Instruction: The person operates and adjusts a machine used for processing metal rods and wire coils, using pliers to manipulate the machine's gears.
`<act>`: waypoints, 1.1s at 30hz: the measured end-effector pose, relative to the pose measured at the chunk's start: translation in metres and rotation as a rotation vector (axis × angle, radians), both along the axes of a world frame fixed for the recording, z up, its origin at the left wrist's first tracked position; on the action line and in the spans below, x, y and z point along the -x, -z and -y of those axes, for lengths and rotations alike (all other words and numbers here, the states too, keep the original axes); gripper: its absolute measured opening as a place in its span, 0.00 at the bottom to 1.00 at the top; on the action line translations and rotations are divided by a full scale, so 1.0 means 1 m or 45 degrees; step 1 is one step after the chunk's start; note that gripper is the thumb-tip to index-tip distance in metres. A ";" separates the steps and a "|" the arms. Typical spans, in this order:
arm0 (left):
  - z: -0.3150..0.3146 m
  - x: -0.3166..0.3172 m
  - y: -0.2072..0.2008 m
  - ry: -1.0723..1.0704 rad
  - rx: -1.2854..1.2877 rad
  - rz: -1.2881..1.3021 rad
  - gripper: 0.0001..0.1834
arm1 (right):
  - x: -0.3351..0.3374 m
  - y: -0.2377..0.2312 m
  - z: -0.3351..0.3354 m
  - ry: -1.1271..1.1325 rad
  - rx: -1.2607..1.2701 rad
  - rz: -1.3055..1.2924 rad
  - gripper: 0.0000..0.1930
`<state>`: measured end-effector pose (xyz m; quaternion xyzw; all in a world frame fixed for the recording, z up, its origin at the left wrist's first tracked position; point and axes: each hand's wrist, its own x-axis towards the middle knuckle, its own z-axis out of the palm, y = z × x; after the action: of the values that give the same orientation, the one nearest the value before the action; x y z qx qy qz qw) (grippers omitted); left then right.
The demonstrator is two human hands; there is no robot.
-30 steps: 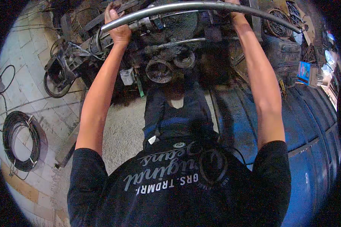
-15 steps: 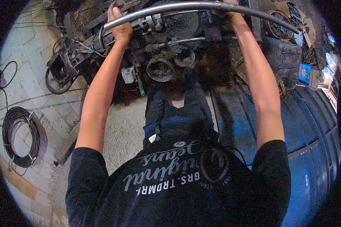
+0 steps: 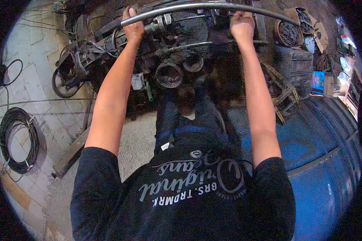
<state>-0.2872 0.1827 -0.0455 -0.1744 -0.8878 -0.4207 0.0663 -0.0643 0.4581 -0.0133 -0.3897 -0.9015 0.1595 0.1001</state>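
A long, shiny metal pipe (image 3: 189, 7) stretches across the top of the view, over a greasy machine bench. Its left end lies across my left hand (image 3: 136, 29), whose fingers come up around it. My right hand (image 3: 242, 29) is closed at the pipe further right, fingers curled at its lower side; part of that grip is hard to make out. Beyond my right hand the pipe runs on to the right. Below it, a dark machine (image 3: 181, 40) carries a thinner metal bar (image 3: 189, 47) and two round, grimy cups (image 3: 169, 75).
A coil of black cable (image 3: 6, 138) lies on the tiled floor at left. Blue metal panels (image 3: 309, 140) fill the lower right. Beyond them are a yellowish metal frame (image 3: 283, 94), a dark box (image 3: 295, 66), a basin of metal pieces (image 3: 289, 34) and an open carton (image 3: 307, 22).
The pipe has shifted, its right end moving left and its left end slightly right. My right hand has moved left and lower, now showing beneath the pipe. My left hand has shifted slightly right.
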 end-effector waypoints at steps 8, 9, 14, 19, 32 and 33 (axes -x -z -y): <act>-0.013 -0.008 -0.005 -0.003 -0.011 -0.018 0.27 | -0.019 -0.130 0.015 -0.324 -0.005 -0.706 0.12; -0.015 -0.007 -0.001 0.029 0.003 -0.032 0.27 | -0.009 -0.128 0.004 -0.398 -0.148 -0.660 0.14; 0.016 -0.015 -0.014 0.075 -0.039 -0.119 0.25 | 0.038 -0.122 0.020 -0.497 -0.155 -0.091 0.21; 0.047 -0.112 -0.077 0.100 -0.080 -0.157 0.20 | 0.033 -0.116 0.013 -0.416 -0.270 -0.139 0.21; 0.162 -0.271 -0.065 -0.078 0.808 0.762 0.23 | 0.038 -0.099 0.004 -0.450 -0.241 0.051 0.25; 0.163 -0.272 -0.066 -0.083 0.803 0.749 0.23 | 0.038 -0.099 0.002 -0.451 -0.248 0.038 0.25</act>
<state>-0.0153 0.0195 0.0204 -0.0306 -0.9590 -0.1584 -0.2328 -0.1019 0.4562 0.0855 -0.2160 -0.9685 0.0809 0.0945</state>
